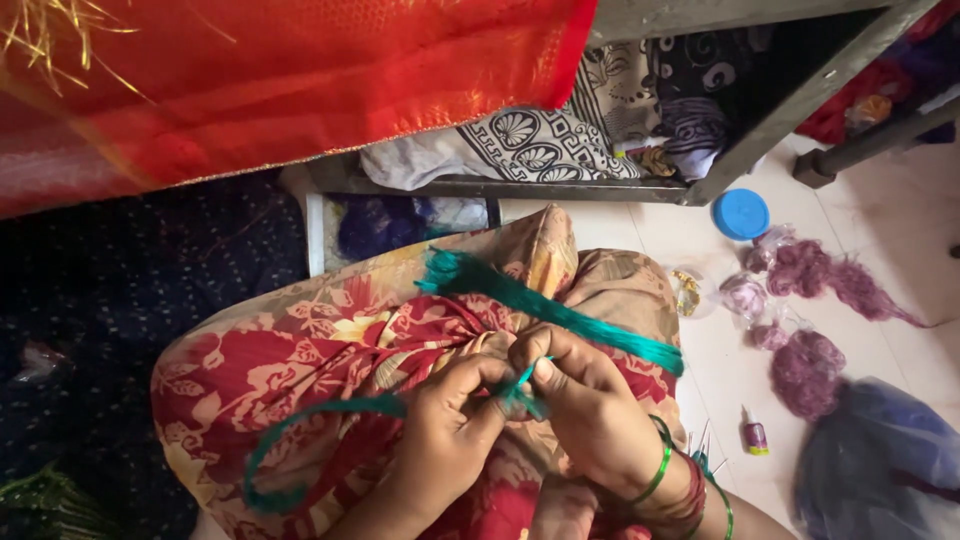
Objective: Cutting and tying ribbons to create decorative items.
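My left hand (445,435) and my right hand (585,405) meet over my lap, both pinching a bundle of teal-green thread (560,310). One end of the thread fans out as a tassel near my knee, and a long loop curves down to the left. The lap is covered by a red and beige floral cloth (300,360). Green bangles circle my right wrist.
A red cloth with a gold edge (270,80) hangs at the top. Folded patterned fabrics (560,140) lie on a metal shelf. On the white floor sit a blue lid (741,213), purple thread bundles (810,365), a small glue bottle (755,435), and a grey-blue plastic bag (880,460).
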